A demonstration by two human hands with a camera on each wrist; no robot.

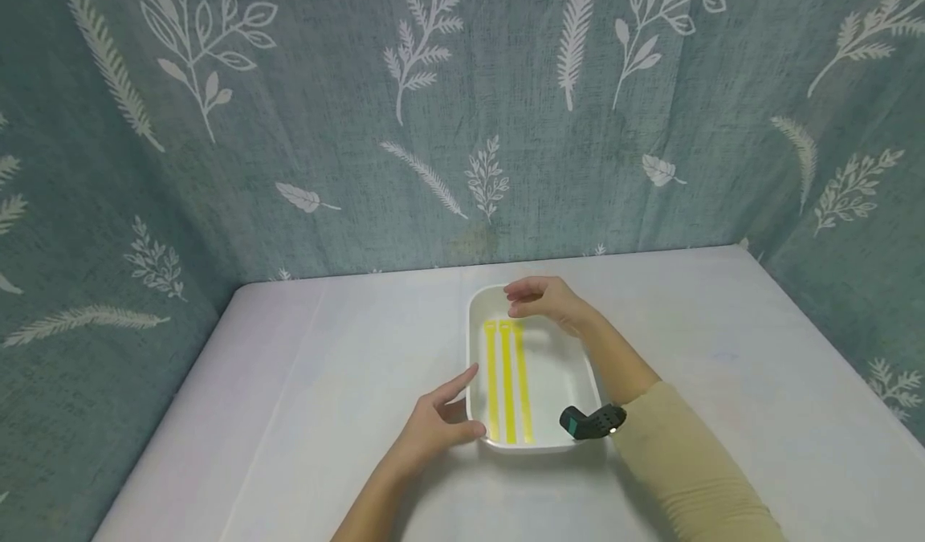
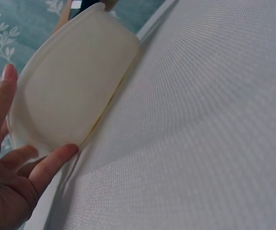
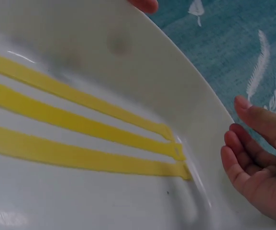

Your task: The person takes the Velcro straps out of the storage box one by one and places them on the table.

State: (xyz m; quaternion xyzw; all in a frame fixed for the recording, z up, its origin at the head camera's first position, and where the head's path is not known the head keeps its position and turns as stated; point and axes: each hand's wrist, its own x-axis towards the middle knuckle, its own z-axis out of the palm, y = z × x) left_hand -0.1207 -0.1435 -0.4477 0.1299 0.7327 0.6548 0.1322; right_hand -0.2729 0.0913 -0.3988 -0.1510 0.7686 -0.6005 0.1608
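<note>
Three yellow straps [image 1: 508, 385] lie side by side on the floor of the white tray [image 1: 567, 373], mostly left of its centreline. Their long axes run parallel, near to far; the headed ends point away from me, toward the far wall. The long axis of the tray follows roughly the same direction, and the tray rests on the table [image 1: 347, 349].

My left hand [image 1: 432, 423] is at the near-left corner of the tray: fingers spread and touching it, not clenched. My right hand [image 1: 545, 299] is at the far rim: fingers loosely bent, grasping nothing; I cannot tell whether they contact the rim. A black device [image 1: 594, 421] on my right forearm appears over the near-right corner.

The head view gives the full length of the straps. The right wrist view adds the slot in the middle strap's head and a left fingertip at the rim. The left wrist view shows the outside of the tray, with a thin yellow line along its lower edge; the straps' upper faces are hidden there.
</note>
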